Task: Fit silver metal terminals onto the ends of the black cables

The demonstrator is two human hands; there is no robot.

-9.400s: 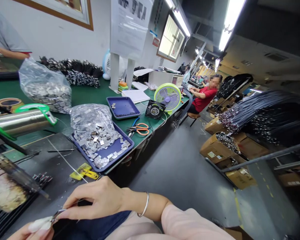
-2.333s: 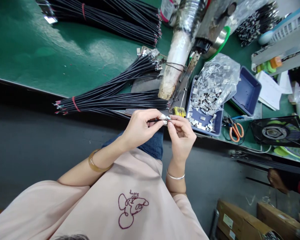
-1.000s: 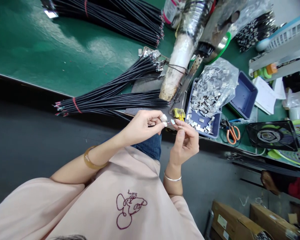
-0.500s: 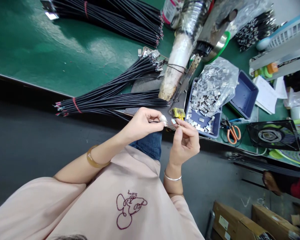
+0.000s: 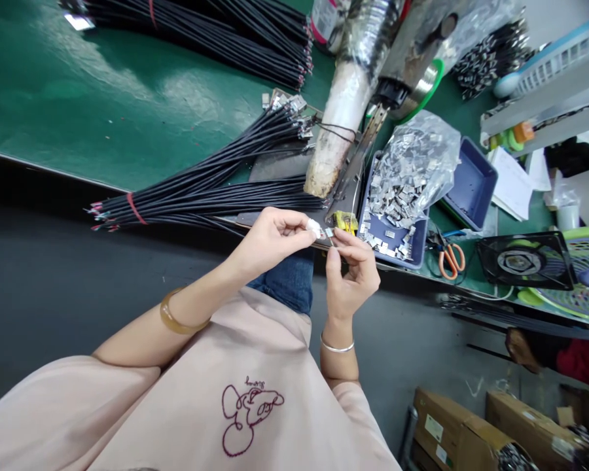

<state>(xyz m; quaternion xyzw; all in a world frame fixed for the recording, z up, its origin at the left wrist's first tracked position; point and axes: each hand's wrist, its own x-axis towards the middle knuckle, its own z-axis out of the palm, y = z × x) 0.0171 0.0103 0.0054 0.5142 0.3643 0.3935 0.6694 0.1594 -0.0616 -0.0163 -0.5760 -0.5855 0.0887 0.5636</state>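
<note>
My left hand (image 5: pixel 277 237) is closed in a pinch, with white wrapping on its fingertips. A black cable, mostly hidden by the fingers, is held there. My right hand (image 5: pixel 352 265) pinches a small silver metal connector (image 5: pixel 329 232) between thumb and fingers, close against the left fingertips. Fine wires between the two hands are too small to make out. Just beyond the right fingers lies a yellow sponge-like block (image 5: pixel 344 221). A tray (image 5: pixel 383 247) of loose metal connectors stands right of it, and a bundle of black cables (image 5: pixel 216 199) lies behind my left hand.
A thick, wrapped white tube (image 5: pixel 331 140) points down over the green table (image 5: pixel 142 124). Orange-handled pliers (image 5: pixel 451 261), a black fan (image 5: pixel 525 261) and a second blue tray (image 5: pixel 471 186) are to the right. Another person's hand (image 5: pixel 523 350) shows at the far right; cardboard boxes (image 5: pixel 451 425) stand below.
My right hand has moved left, bringing the connector up to my left fingertips. The gap between the hands has narrowed. The whole view has shifted slightly.
</note>
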